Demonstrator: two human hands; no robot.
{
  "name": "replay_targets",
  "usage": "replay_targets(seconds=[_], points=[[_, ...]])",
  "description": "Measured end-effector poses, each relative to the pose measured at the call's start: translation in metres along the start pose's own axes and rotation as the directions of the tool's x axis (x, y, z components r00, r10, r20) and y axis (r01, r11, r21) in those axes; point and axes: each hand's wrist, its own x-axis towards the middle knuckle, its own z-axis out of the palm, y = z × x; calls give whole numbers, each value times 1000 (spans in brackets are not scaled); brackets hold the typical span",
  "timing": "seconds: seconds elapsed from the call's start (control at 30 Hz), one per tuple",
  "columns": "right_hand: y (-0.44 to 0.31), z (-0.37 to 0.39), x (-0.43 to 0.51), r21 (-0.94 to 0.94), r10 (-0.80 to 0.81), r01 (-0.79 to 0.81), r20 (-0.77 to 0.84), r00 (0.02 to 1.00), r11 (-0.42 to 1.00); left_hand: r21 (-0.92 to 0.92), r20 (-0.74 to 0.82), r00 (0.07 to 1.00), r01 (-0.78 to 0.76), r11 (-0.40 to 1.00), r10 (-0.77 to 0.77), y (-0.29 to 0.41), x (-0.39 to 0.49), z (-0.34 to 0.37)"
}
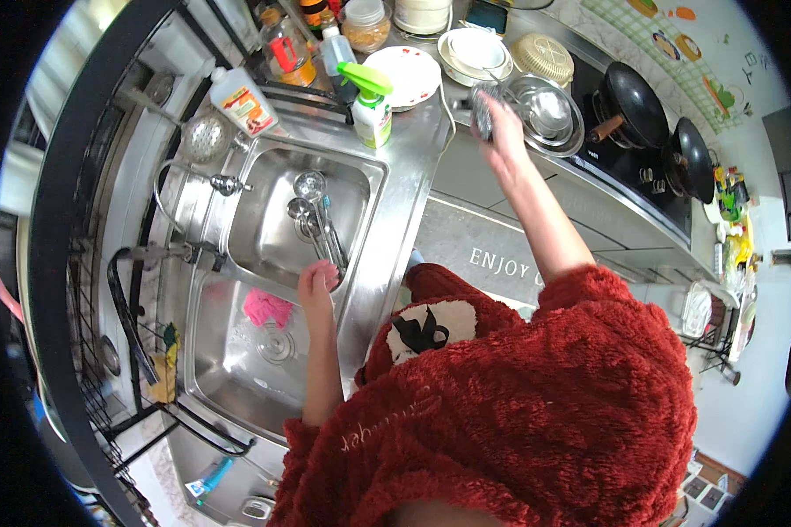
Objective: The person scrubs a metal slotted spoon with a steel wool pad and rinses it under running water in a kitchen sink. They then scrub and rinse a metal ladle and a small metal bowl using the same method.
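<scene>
My right hand [506, 132] is stretched out over the counter edge, gripping a blurred grey, metallic-looking object [482, 113] whose exact kind I cannot make out. Just beyond it is a stack of stainless steel bowls [548, 110]. My left hand [318, 280] hovers at the near edge of the upper sink basin [263, 197], its fingers partly curled. Close to it lie the handles of several metal kitchen utensils, including a slotted ladle [310, 186] and a smaller ladle [298, 208]. A pink cloth [267, 307] rests in the lower basin [231, 375].
A green-topped spray bottle [372, 109], a white plate [405, 74] and stacked white bowls [471, 53] crowd the counter. Two black woks [633, 105] stand on the gas hob. The tap [171, 253] reaches over the sink. A black metal rack [59, 230] curves along the left.
</scene>
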Motion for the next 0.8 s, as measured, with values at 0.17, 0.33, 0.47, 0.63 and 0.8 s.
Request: replay_targets(seconds=[0.17,0.33,0.47,0.63,0.8], points=[[19,27,-123,-259,194,-136,214,957,956,-334,249,961,203,921,-121,36,-10,33],[60,52,-211,-278,501,-419,406,764,864,-285,418,889,324,902,-188,66,-30,39],[108,72,-257,-336,629,-535,495,600,775,-433,692,711,547,717,-124,79,-20,-3],[157,98,-299,-494,701,-539,652,290,682,-523,302,950,236,819,-81,58,-46,-79],[179,116,-326,-649,719,-395,693,45,650,-496,398,899,379,781,-183,50,-46,-149]])
